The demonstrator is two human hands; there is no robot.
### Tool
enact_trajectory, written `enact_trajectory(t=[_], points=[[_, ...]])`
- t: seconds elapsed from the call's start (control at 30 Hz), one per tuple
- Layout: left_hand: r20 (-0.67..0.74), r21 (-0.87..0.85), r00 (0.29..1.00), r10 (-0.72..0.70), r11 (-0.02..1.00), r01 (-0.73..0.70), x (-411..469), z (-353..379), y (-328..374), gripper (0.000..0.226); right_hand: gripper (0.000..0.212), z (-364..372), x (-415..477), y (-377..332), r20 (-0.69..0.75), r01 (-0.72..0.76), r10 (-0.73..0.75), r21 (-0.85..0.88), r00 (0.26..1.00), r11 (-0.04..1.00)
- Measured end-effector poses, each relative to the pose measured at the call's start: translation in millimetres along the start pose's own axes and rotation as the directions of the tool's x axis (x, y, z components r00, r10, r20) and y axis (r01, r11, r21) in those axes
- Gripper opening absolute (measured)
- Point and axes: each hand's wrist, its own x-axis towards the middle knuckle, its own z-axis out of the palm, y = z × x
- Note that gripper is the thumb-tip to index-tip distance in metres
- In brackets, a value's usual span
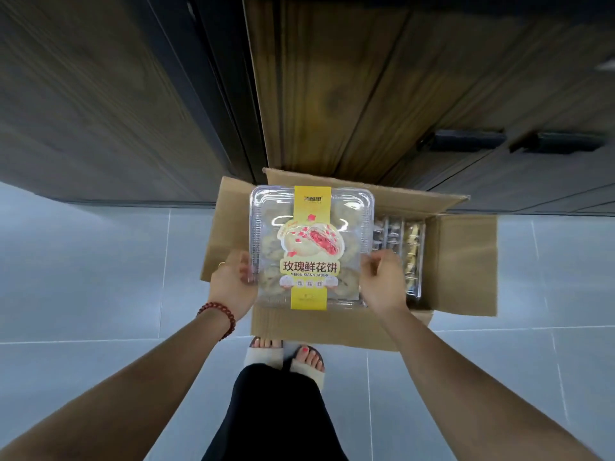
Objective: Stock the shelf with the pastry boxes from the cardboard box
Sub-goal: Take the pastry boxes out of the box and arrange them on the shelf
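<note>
A clear plastic pastry box [311, 246] with a yellow label band is held flat above the open cardboard box [462, 261] on the floor. My left hand [234, 282] grips its left edge near the front corner, fingers curled round the rim. My right hand [384, 282] grips the right edge the same way. Several more pastry boxes [404, 251] stand on edge inside the cardboard box, at its right side. The held box hides the rest of the carton's inside.
The wooden base of the shelf unit [349, 94] rises just behind the carton, with a darker panel [100, 94] to its left. Grey floor tiles [100, 277] spread on both sides. My feet in sandals [286, 356] stand at the carton's near flap.
</note>
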Motion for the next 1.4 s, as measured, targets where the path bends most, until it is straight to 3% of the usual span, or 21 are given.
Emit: enact_trajectory(t=[0.07,0.33,0.43,0.53,0.6,0.73,0.83,1.1,1.27,1.4], points=[[-0.022,-0.019,0.997,0.077,0.997,-0.077,-21.1,-21.7,21.7,0.030,0.005,-23.1,-20.4,-18.4,-0.037,0.089,-0.089,0.018,0.995,0.996],[-0.162,-0.007,0.912,0.377,0.924,-0.383,-118.3,-132.0,139.2,0.048,0.012,-142.8,-105.0,-129.3,-0.202,0.348,-0.316,0.149,0.927,0.925],[-0.259,0.055,0.831,0.492,0.867,-0.496,-148.6,-174.9,194.5,0.041,0.013,-193.1,-117.3,-183.3,-0.277,0.470,-0.419,0.155,0.865,0.869],[-0.334,0.047,0.743,0.580,0.797,-0.602,-175.7,-218.4,260.0,0.040,0.009,-248.1,-125.1,-244.5,-0.386,0.609,-0.526,0.129,0.758,0.783],[-0.370,0.027,0.704,0.606,0.765,-0.644,-190.3,-241.3,298.7,0.041,0.009,-281.3,-130.8,-280.6,-0.412,0.649,-0.552,0.138,0.725,0.749],[-0.452,0.068,0.560,0.694,0.653,-0.754,-207.2,-281.6,366.4,0.036,0.010,-342.2,-141.6,-347.7,-0.487,0.729,-0.602,0.111,0.632,0.676],[-0.507,0.124,0.455,0.732,0.585,-0.802,-213.7,-304.1,410.3,0.035,0.013,-378.1,-143.6,-385.9,-0.518,0.759,-0.620,0.093,0.589,0.644],[-0.534,0.269,0.266,0.803,0.459,-0.847,-195.0,-359.5,508.7,0.032,0.019,-438.5,-110.5,-479.9,-0.620,0.812,-0.640,-0.009,0.454,0.584],[-0.540,0.294,0.235,0.808,0.442,-0.847,-146.5,-402.6,571.1,0.026,0.019,-458.9,-67.5,-555.6,-0.684,0.832,-0.612,-0.014,0.397,0.555],[-0.579,0.350,0.148,0.801,0.409,-0.843,-100.4,-449.6,629.5,0.018,0.025,-469.4,-28.1,-627.2,-0.698,0.832,-0.605,-0.024,0.383,0.554]])
